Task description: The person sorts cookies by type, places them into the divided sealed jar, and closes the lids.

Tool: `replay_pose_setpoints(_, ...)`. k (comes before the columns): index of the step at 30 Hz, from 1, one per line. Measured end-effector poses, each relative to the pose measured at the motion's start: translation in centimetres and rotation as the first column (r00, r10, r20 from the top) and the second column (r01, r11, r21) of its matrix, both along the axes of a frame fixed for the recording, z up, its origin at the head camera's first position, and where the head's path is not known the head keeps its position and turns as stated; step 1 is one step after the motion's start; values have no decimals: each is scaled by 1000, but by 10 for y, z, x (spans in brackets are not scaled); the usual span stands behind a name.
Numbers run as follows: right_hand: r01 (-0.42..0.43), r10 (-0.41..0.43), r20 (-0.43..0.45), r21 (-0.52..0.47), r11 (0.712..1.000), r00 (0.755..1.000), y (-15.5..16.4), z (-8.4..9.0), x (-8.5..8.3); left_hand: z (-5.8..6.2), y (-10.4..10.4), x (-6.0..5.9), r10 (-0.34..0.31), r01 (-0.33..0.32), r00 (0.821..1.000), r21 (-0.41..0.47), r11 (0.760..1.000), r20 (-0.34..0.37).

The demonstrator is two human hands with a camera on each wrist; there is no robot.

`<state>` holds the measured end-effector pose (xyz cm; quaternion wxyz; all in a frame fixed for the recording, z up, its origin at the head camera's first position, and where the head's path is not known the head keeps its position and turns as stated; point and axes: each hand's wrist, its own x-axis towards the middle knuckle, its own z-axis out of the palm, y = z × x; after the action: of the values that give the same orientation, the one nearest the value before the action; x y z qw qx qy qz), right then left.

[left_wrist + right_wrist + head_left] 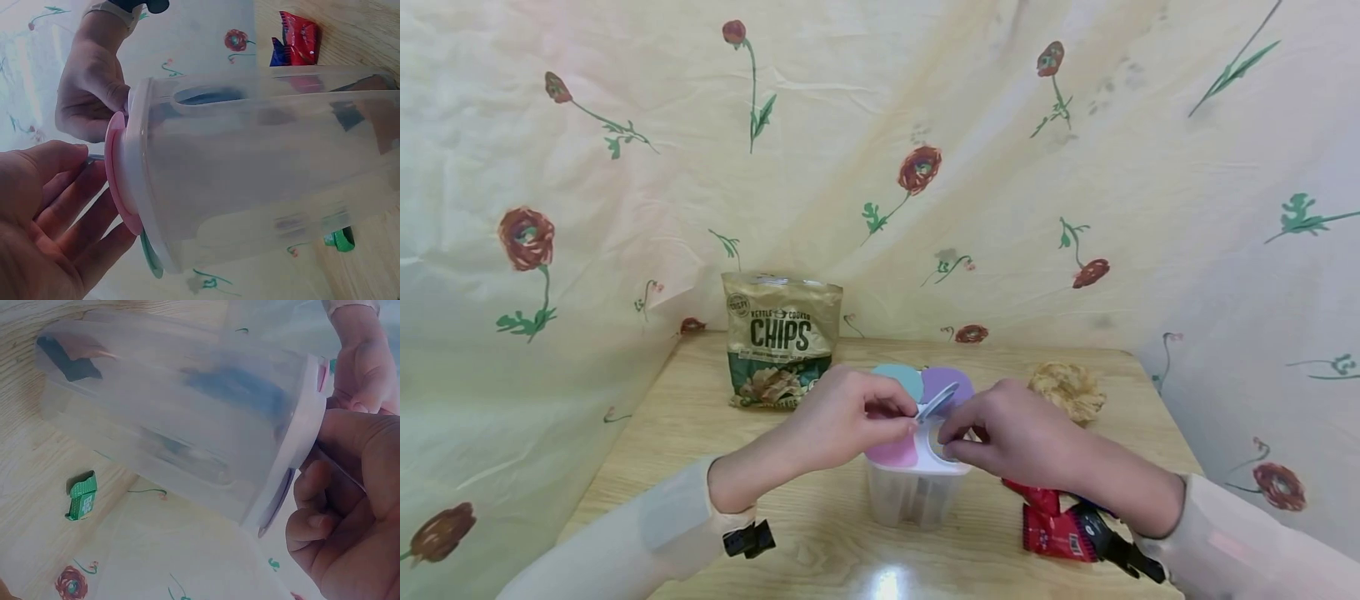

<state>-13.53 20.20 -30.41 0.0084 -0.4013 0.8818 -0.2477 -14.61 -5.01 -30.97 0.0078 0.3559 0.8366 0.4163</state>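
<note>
Our left hand (842,417) pinches the raised grey-blue plastic flap (937,403), we can't tell if our right hand (1018,435) holds anything, and pulling too hard could tip the clear, boxy plastic tub (891,493) about midway between the wooden worktop's (820,537) side edges.

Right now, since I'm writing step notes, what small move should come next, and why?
Probably draw the right hand back from the opening: a blurred blue shape shows through the container's wall near the lid, and the left hand pinches the raised flap, whose closing the right hand likely blocks. Whether the right hand holds anything is hidden.
</note>
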Motion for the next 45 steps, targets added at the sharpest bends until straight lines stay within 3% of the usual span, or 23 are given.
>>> replay_pose_setpoints(8,38,-37,54,-24,999,998,8,6,2,-1,0,1,1,-1,1000,4,1000,-8)
replay_pose_setpoints(16,173,-170,48,-56,983,984,53,13,0,-2,1,-1,14,-14,1000,0,1000,-5)
replay_pose_setpoints(22,258,-259,-15,-62,964,966,103,-9,-2,-1,1,-2,16,-16,1000,-5,1000,-1)
replay_pose_setpoints(26,312,-310,33,-39,949,950,133,-30,3,-1,1,-2,12,-12,1000,1,1000,4)
replay_pose_setpoints(30,375,-375,92,25,927,922,157,-52,13,-1,1,-1,8,-8,1000,12,1000,19)
replay_pose_setpoints(33,383,-388,148,64,922,910,170,-72,19,-2,0,-2,12,-12,1000,10,1000,22)
replay_pose_setpoints(36,390,-407,242,117,913,881,185,-89,28,-2,1,-2,7,-7,1000,7,1000,15)
replay_pose_setpoints(40,428,-465,334,181,885,820,196,-108,37,-2,0,-1,3,-3,1000,12,1000,9)
replay_pose_setpoints(45,494,-545,377,230,838,749,196,-132,47,-3,0,-1,1,-1,1000,20,1000,12)
